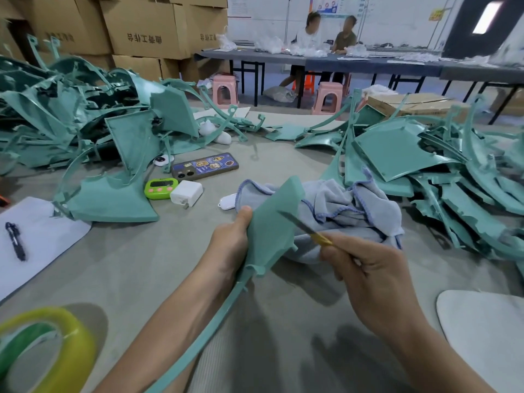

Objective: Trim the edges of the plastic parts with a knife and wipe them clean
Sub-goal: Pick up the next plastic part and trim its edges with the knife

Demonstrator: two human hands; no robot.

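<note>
Right hand [365, 279] fingers pinching the knife [304, 227], left hand [229, 242] gripping the plastic part [269, 234], I would shave its edge lightly, away from my thumb.

Premises present as a light-industrial finishing workshop. Brown shipping cartons [147, 26] with printed lettering are stacked several high along the rear left. Moulded green plastic parts [71, 114] of repeating shape lie in loose heaps at left and right of a grey work surface [283, 154]. Beyond, a row of long dark-topped tables [368, 66] carries crumpled clear plastic bags [266, 45], with two people [310, 35] seated behind it. Pink plastic stools [224, 89] stand alongside. Printed notices [329, 4] are posted on the white rear wall [397, 21].
</note>
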